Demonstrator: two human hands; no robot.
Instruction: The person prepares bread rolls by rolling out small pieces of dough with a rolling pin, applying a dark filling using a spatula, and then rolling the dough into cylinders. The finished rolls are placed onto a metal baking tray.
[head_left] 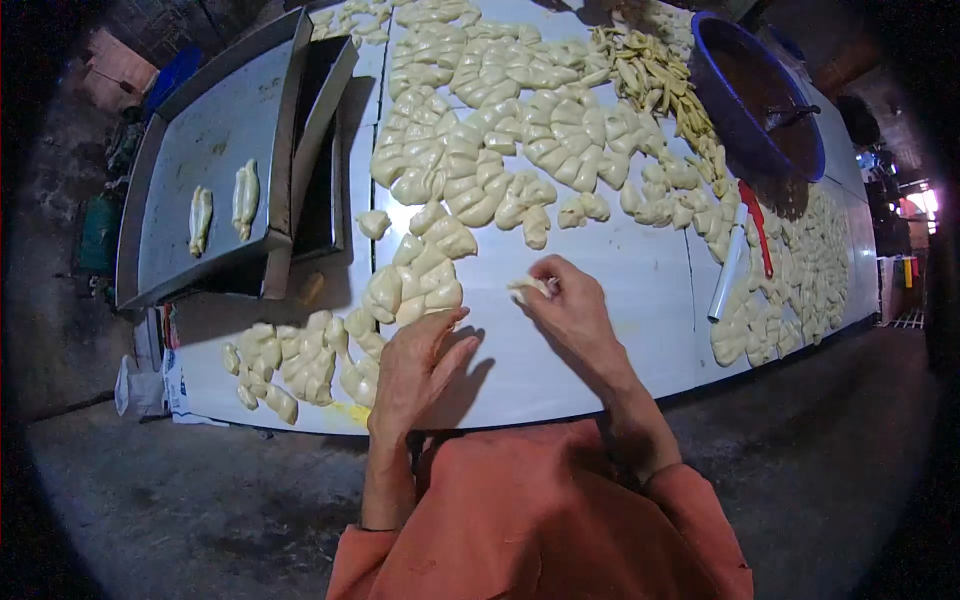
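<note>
Dough piece is pinched between thumb and fingers of right hand, over bare middle of white table. Left hand looks empty, thumb apart from fingers, right by dough clump; can't tell from this angle if it's touching. Step in hand reads as working single pieces by hand. Two dough sticks lie on metal tray, off to left. Next move calls for light pinch, left hand kept free; dough looks soft, likely stretches.
</note>
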